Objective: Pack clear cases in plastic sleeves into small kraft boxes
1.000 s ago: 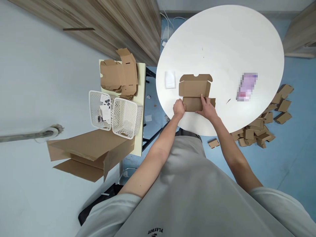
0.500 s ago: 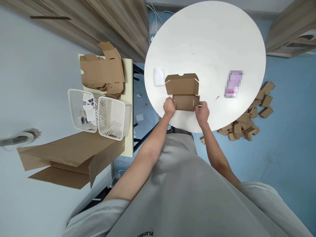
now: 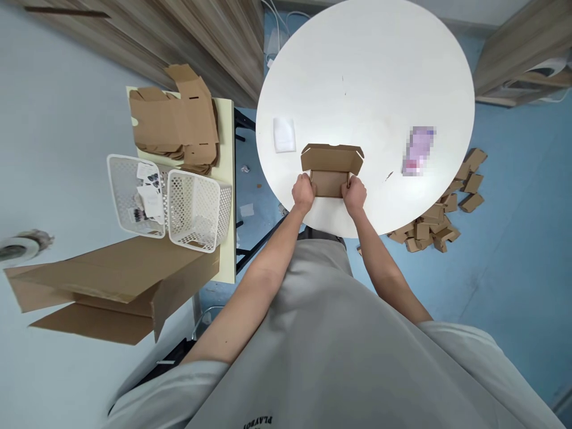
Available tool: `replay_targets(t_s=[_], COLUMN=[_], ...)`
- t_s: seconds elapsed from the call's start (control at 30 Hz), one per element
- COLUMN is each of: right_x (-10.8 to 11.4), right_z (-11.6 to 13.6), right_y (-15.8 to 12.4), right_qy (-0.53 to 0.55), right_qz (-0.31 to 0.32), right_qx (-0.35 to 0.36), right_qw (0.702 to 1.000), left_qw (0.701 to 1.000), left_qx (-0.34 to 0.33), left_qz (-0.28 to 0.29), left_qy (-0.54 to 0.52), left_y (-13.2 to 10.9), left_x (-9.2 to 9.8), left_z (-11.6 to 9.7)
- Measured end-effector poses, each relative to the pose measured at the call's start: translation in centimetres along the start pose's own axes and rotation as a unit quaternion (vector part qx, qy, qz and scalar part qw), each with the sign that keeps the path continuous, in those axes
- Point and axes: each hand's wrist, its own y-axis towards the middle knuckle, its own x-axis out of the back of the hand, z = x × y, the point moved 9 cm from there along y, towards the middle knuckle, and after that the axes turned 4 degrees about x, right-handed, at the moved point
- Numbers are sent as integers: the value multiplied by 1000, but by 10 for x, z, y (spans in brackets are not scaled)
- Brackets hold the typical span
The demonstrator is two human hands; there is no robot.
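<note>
A small brown cardboard box (image 3: 330,170) sits near the front edge of the round white table (image 3: 370,77), its lid flap standing open at the back. My left hand (image 3: 303,193) grips the box's left end with fingers closed on it. My right hand (image 3: 354,194) grips the right end the same way. The side flaps are folded inward between my hands.
A white packet (image 3: 284,134) lies left of the box and a blurred purple item (image 3: 417,149) to its right. A side table holds flat cardboard blanks (image 3: 172,122) and two white baskets (image 3: 167,202). A large carton (image 3: 102,286) sits lower left. Several folded boxes (image 3: 442,214) lie on the blue floor.
Both hands have moved inward along the box, pressing its two ends in so it looks narrower. The lid flap now stands up more. The view has shifted slightly.
</note>
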Motion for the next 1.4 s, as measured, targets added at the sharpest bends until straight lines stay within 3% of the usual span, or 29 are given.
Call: replay_targets(t_s=[0.1,0.17,0.33,0.4,0.5,0.63,0.77,0.9,1.0,1.1,1.17,1.27,1.33,1.4], right_x=[7,17,49,57,63,63,56,36,19,-2,-19,-34,-30,-17], right_z=[2,-4,-33,-43,-53,-50,-30,10,49,82,94,86,67,46], right_y=[-3,-12,-53,-73,-103,-133,-140,-124,-109,-98,-94,-86,-75,-58], right_qy=[-5,6,40,50,64,80,92,147,217,280,321,354,348,309], right_qz=[0,-13,-61,-64,-74,-91,-79,-35,-6,38,97,156,142,92], right_qx=[-14,-26,-47,-64,-102,-132,-104,-22,44,98,118,117,103,85], right_qw=[1000,1000,996,995,990,984,987,988,975,954,935,915,921,943], left_qw=[997,994,972,963,963,952,947,954,958,953,940,925,929,944], left_qx=[-65,-83,30,68,99,125,90,16,-13,-5,-13,-47,-61,-54], left_qz=[8,-8,-160,-181,-149,-134,-142,-121,-48,66,136,198,199,165], left_qy=[-35,-76,-169,-187,-202,-246,-274,-276,-282,-296,-314,-321,-307,-281], left_y=[0,6,61,93,136,154,143,104,57,8,-15,-27,-21,-11], left_x=[2,13,79,99,106,100,100,107,98,73,55,34,23,17], left_z=[7,19,57,54,32,15,25,65,103,125,119,83,53,27])
